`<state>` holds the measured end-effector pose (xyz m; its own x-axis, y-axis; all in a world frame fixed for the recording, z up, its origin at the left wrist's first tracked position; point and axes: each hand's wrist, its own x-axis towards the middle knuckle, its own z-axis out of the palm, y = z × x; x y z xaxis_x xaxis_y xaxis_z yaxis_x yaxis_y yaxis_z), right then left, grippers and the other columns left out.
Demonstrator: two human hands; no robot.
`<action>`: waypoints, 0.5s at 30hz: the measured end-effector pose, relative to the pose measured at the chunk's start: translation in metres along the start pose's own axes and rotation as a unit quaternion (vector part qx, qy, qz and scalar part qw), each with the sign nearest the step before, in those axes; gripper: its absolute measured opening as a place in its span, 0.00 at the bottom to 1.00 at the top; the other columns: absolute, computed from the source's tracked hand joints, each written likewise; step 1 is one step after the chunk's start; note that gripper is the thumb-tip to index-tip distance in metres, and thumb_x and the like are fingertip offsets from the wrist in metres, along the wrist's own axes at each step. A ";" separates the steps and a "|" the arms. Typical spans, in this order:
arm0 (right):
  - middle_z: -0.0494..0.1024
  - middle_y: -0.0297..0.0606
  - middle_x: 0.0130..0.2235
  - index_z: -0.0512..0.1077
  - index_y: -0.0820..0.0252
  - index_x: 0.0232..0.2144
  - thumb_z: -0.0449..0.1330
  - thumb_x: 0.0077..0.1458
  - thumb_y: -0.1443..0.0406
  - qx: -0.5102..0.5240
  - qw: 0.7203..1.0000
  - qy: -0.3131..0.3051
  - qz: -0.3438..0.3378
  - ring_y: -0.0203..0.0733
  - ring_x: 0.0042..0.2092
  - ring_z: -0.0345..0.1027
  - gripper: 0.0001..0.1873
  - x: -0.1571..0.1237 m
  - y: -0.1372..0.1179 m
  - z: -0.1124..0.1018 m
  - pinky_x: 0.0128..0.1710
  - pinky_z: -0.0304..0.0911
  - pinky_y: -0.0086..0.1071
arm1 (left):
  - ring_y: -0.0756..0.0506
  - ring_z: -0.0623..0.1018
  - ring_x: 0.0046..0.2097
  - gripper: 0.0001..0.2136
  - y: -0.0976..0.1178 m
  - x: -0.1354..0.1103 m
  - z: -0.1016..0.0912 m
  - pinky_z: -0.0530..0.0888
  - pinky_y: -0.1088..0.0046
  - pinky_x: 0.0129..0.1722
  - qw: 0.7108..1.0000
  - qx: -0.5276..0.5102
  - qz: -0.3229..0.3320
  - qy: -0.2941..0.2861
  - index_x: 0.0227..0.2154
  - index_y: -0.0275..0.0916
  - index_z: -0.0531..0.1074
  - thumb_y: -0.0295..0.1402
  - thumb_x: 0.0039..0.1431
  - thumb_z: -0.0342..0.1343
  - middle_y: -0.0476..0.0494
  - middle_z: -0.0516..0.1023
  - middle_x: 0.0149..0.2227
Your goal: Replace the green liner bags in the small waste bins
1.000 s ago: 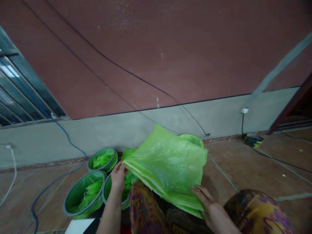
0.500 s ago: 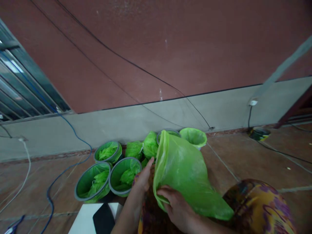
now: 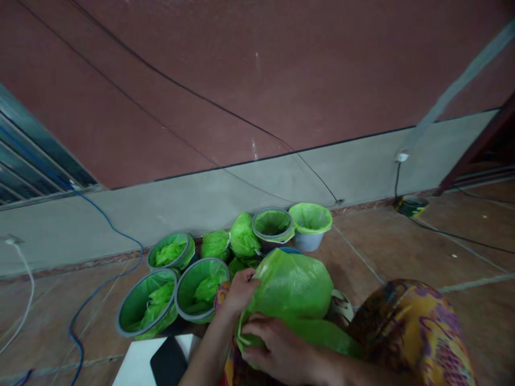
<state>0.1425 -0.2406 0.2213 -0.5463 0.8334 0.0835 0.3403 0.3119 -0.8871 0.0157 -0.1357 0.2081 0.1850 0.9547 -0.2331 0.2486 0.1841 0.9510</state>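
A green plastic bag (image 3: 295,287) spreads over my lap, puffed out to the right of my hands. My left hand (image 3: 243,289) pinches its upper left edge. Lower down, my right hand (image 3: 276,346) has its fingers curled round the gathered lower edge of the same bag. Just beyond the bag, a blue rim (image 3: 288,250) shows in part; the rest of it is hidden. My knee in patterned cloth (image 3: 418,327) is to the right.
Bins with green liners stand by the wall: a grey-rimmed bin (image 3: 254,228), a whitish bin (image 3: 309,241), and several at left. Stuffed green bags (image 3: 243,236) sit between them. A white box (image 3: 134,362) carries a black flat object (image 3: 169,363). A blue cable (image 3: 86,300) crosses the floor.
My left hand has closed on the bag's edge, where it was apart from it before. The bag's raised top has come down, uncovering the grey-rimmed bin behind. The view has shifted slightly right.
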 end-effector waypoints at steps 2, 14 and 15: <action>0.79 0.38 0.44 0.76 0.57 0.43 0.56 0.60 0.59 0.012 0.999 0.038 0.032 0.41 0.45 0.72 0.14 -0.002 0.009 -0.013 0.47 0.63 0.32 | 0.49 0.72 0.26 0.05 0.003 -0.012 -0.015 0.67 0.75 0.27 0.998 -0.052 -0.015 0.037 0.22 0.37 0.74 0.33 0.42 0.59 0.52 0.73 0.21; 0.79 0.45 0.47 0.75 0.59 0.46 0.53 0.59 0.63 -0.096 0.988 0.048 0.112 0.46 0.48 0.72 0.16 0.025 0.113 -0.003 0.48 0.64 0.36 | 0.43 0.80 0.33 0.14 -0.049 -0.110 -0.099 0.74 0.69 0.35 0.892 -0.149 -0.195 0.380 0.37 0.43 0.74 0.36 0.44 0.60 0.52 0.80 0.27; 0.78 0.45 0.47 0.75 0.59 0.46 0.53 0.60 0.63 -0.091 0.989 0.039 0.113 0.47 0.48 0.72 0.16 0.025 0.117 0.002 0.48 0.64 0.36 | 0.42 0.80 0.35 0.12 -0.057 -0.119 -0.107 0.74 0.69 0.37 0.890 -0.112 -0.188 0.400 0.35 0.43 0.74 0.36 0.45 0.59 0.51 0.80 0.27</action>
<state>0.1671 -0.1843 0.1188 -0.3812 0.9221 -0.0664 0.5837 0.1843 -0.7908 -0.1225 -0.2345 0.2031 -0.6304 0.6599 -0.4088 -0.0625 0.4818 0.8741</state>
